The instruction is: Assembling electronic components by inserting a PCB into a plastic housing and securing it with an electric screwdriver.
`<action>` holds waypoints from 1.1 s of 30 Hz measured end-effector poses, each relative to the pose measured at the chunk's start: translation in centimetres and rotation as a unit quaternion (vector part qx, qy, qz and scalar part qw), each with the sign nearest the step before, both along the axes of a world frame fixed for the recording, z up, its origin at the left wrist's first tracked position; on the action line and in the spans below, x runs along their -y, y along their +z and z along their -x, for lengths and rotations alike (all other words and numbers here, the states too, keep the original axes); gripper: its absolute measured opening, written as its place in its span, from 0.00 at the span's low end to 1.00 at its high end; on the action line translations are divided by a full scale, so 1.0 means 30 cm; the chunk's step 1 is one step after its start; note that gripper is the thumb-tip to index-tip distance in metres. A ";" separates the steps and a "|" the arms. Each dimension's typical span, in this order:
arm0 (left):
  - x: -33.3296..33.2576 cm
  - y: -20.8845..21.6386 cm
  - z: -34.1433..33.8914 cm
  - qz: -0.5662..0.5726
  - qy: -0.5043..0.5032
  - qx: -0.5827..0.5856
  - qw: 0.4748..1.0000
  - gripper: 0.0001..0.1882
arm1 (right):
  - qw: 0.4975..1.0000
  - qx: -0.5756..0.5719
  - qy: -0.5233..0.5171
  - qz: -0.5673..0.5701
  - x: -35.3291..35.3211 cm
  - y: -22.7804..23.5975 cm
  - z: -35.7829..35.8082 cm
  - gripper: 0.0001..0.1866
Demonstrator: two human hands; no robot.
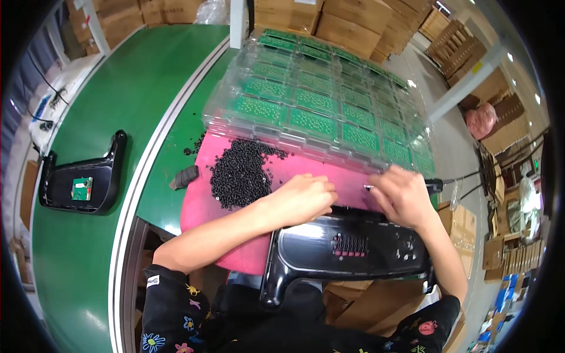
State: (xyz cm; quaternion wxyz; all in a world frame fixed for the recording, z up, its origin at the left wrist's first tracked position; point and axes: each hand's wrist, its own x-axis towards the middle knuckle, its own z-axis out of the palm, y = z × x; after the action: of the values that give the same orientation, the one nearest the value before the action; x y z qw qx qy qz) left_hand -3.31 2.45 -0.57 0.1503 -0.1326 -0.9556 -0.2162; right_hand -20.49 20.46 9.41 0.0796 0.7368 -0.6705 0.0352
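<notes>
Glossy black housing at near edge of pink surface, just below both hands, arm at its left end pointing toward person. Looks light, stiff, slick; shell probably scratches easily. Best held by thick rim or arm, clear of slots. Left hand: fingers curled narrow, contents hidden, cannot tell. Right hand: fingers apparently closed around slim black tool.

Piled pieces lie before the trays, behind and left of the housing.
</notes>
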 end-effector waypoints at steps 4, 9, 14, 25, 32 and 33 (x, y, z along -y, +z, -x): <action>0.043 -0.010 -0.029 0.019 0.012 -0.032 0.999 0.11 | 0.993 0.016 -0.014 0.118 0.385 -0.038 0.079 0.14; 0.078 0.002 -0.038 -0.027 0.044 -0.100 0.994 0.11 | 0.983 -0.015 -0.174 0.057 0.804 -0.167 0.309 0.23; 0.068 -0.008 -0.024 -0.001 0.093 -0.113 0.989 0.11 | 0.945 0.026 -0.324 -0.042 1.032 -0.264 0.419 0.32; 0.072 0.067 -0.040 -0.060 0.093 -0.178 0.978 0.20 | 0.969 0.100 -0.040 0.221 0.579 -0.061 0.206 0.25; 0.066 0.109 -0.051 0.054 0.203 -0.230 0.950 0.37 | 0.949 0.286 0.015 0.133 0.087 -0.043 -0.074 0.24; 0.061 0.113 -0.057 0.067 0.175 -0.227 0.956 0.36 | 0.943 0.298 0.022 0.144 0.048 -0.048 -0.089 0.24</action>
State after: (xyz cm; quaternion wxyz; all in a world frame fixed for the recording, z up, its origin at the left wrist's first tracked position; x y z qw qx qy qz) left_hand -1.61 0.61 2.83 0.3900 -0.0187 -0.9166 -0.0863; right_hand -17.81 19.00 7.98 -0.0187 0.6877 -0.6352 0.3510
